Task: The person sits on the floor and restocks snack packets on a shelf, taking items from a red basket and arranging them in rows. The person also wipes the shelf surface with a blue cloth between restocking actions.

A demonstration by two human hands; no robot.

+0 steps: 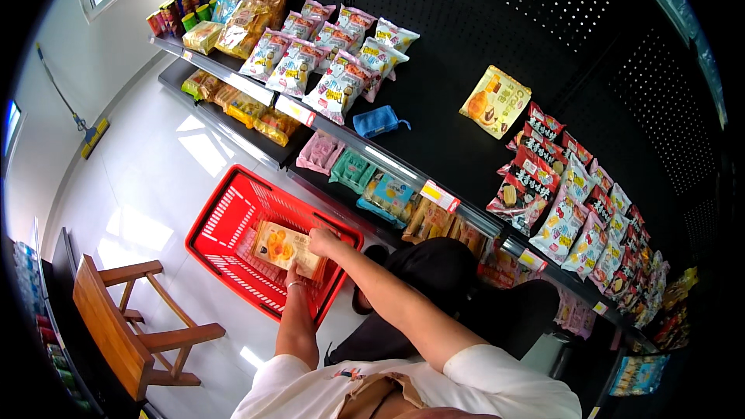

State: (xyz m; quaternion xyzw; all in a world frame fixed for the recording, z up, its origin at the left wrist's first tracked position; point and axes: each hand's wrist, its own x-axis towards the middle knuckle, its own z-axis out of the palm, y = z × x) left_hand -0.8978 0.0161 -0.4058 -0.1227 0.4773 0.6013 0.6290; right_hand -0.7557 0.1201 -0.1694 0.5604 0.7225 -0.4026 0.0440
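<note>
A red plastic shopping basket (208, 213) stands on the floor in front of me. Both of my hands reach into it, at a cream-coloured snack pouch (273, 247) printed with round yellow food. My right hand (324, 243) grips the pouch's far right edge, fingers curled. On the near edge sits my left hand (293, 275), its fingertips pressed to the pouch; part of its grip is hidden. More pouches of the same colour seem to lie under this one, but I cannot tell how many.
A black shelf (434, 120) carries pink-white snack bags (338, 85), a blue cloth (379, 121), a yellow pouch (495, 101) and red-black snack bags (529, 182). Packaged snacks (388, 194) fill the lower shelf. A wooden chair (116, 326) stands left; a yellow-headed mop (95, 140) leans by the wall.
</note>
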